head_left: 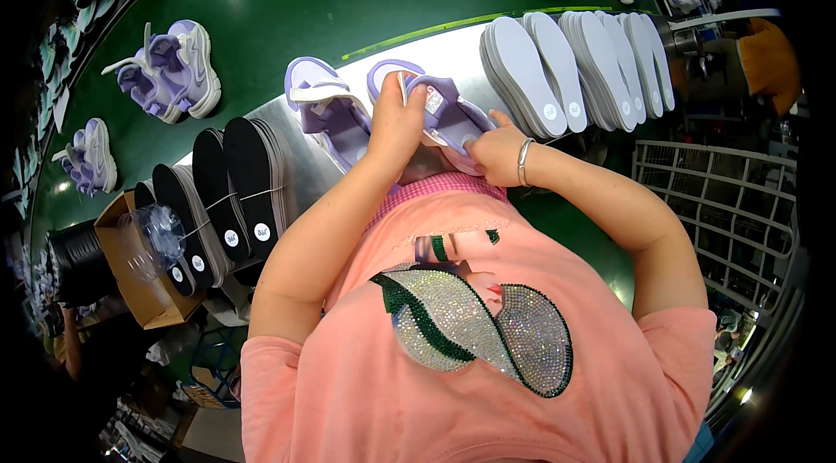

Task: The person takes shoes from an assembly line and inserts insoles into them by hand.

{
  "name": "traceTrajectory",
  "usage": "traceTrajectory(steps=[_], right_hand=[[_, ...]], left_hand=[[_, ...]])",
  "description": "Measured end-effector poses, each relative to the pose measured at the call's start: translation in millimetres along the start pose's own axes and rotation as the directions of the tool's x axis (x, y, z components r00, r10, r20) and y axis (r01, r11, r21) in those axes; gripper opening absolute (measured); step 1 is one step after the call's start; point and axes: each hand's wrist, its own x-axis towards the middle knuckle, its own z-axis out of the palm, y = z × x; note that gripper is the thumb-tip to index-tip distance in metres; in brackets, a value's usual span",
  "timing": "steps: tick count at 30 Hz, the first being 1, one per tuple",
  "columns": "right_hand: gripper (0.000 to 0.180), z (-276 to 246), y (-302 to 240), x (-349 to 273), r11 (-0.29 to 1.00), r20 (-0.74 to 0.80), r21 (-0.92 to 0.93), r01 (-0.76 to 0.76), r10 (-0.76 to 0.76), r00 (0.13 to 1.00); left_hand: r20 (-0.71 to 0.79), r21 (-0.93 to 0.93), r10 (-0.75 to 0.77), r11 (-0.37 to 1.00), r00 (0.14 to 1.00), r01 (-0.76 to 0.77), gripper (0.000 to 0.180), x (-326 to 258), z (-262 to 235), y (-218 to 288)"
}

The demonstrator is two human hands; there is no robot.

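Note:
A lavender and white sneaker (pixel 453 121) is held between both hands at the metal ledge's front edge. My left hand (pixel 399 128) is closed around its tongue and collar side, thumb up. My right hand (pixel 499 152) grips the heel end, a silver bangle on that wrist. Inside the shoe a small white label shows near the tongue. The matching sneaker (pixel 329 114) lies just to the left, opening up, partly behind my left forearm. Fingers under the held shoe are hidden.
Stacks of white insoles (pixel 527 75) stand on the ledge at right; bundled black insoles (pixel 248 184) lie at left. Beyond is a green conveyor belt (pixel 287 1) carrying pairs of sneakers (pixel 174 71). A cardboard box (pixel 131 263) with clear plastic sits left; a wire rack (pixel 723 202) stands right.

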Motion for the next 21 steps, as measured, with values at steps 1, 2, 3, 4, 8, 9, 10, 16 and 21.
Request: traceTrajectory(steps=[1, 2, 3, 4, 8, 9, 10, 16, 21], right_hand=[[0.019, 1, -1, -1, 1.0, 0.007, -0.006, -0.004, 0.004, 1.0], [0.02, -1, 0, -2, 1.0, 0.011, -0.012, -0.013, 0.013, 1.0], [0.02, -3, -1, -7, 1.0, 0.011, -0.011, -0.019, 0.019, 1.0], [0.02, -7, -2, -16, 0.998, -0.169, 0.051, 0.047, -0.037, 0.985], [0.022, -46, -7, -63, 0.971, -0.754, 0.115, 0.208, -0.051, 0.654], [0.021, -56, -5, -72, 0.955, -0.739, 0.198, 0.22, -0.002, 0.674], [0.021, -61, -5, -76, 0.932, -0.719, 0.279, 0.231, 0.043, 0.693], [0.02, -20, -11, -47, 0.992, -0.285, 0.116, 0.048, -0.013, 0.958], [0.017, 3, -3, 10, 0.997, -0.213, 0.041, -0.059, 0.066, 0.975]], left_hand=[[-0.015, 0.015, 0.03, 0.999, 0.999, -0.03, 0.023, -3, 0, 0], [-0.026, 0.03, 0.065, 0.998, 0.998, -0.064, 0.024, -3, 0, 4], [-0.021, 0.027, 0.066, 0.997, 0.998, -0.066, 0.024, -7, -2, 9], [0.015, 0.053, 0.06, 0.997, 0.998, -0.06, 0.021, -12, -5, 15], [0.102, 0.144, 0.096, 0.983, 0.99, -0.11, 0.016, -39, -21, 33], [0.08, 0.159, 0.163, 0.972, 0.983, -0.174, 0.016, -40, -22, 26], [0.08, 0.163, 0.158, 0.972, 0.984, -0.169, 0.016, -41, -23, 24], [0.041, 0.112, 0.177, 0.977, 0.983, -0.18, 0.017, -33, -13, 25], [0.033, 0.138, 0.115, 0.983, 0.993, -0.119, 0.021, -16, -2, 20]])
